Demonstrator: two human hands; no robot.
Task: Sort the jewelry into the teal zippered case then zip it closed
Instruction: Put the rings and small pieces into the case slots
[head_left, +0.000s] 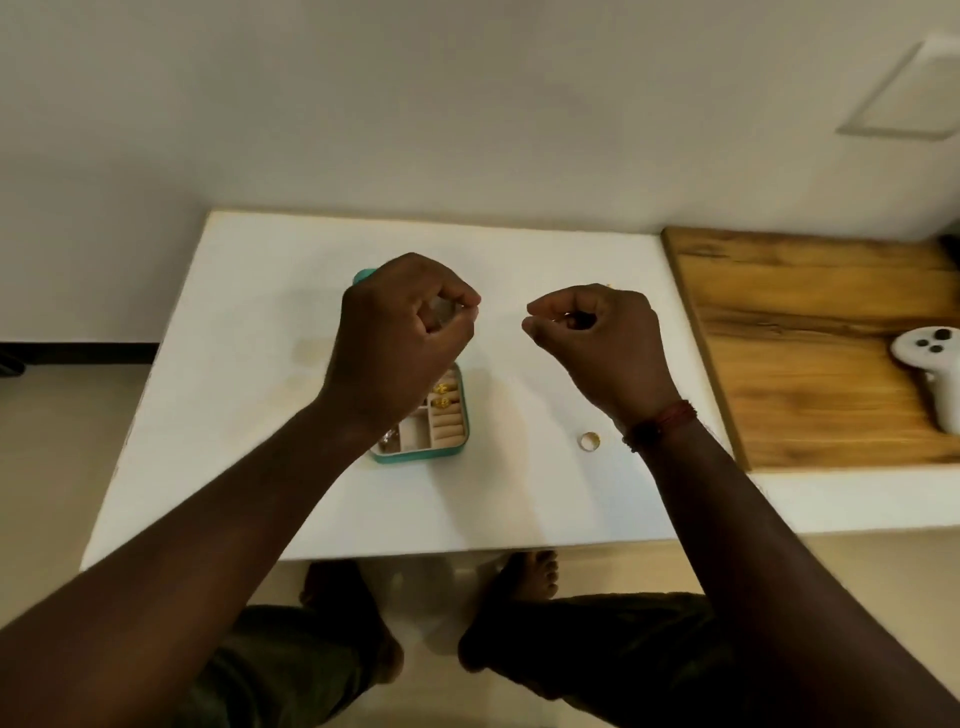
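Note:
The teal zippered case (457, 441) lies open on the white table (249, 322), and my left hand hides its far half. Two gold pieces (442, 395) sit in its beige ring rolls. My left hand (405, 332) hovers above the case, fingers curled, pinching a small clear item (442, 312) at the fingertips. My right hand (597, 343) is raised to the right of it, fingers curled round a small gold piece (567, 318) that is mostly hidden. A gold ring (589, 441) lies on the table beneath my right wrist.
A wooden board (810, 332) adjoins the table on the right, with a white game controller (932, 374) on it. A wall runs just behind the table. My bare feet show below the table's near edge.

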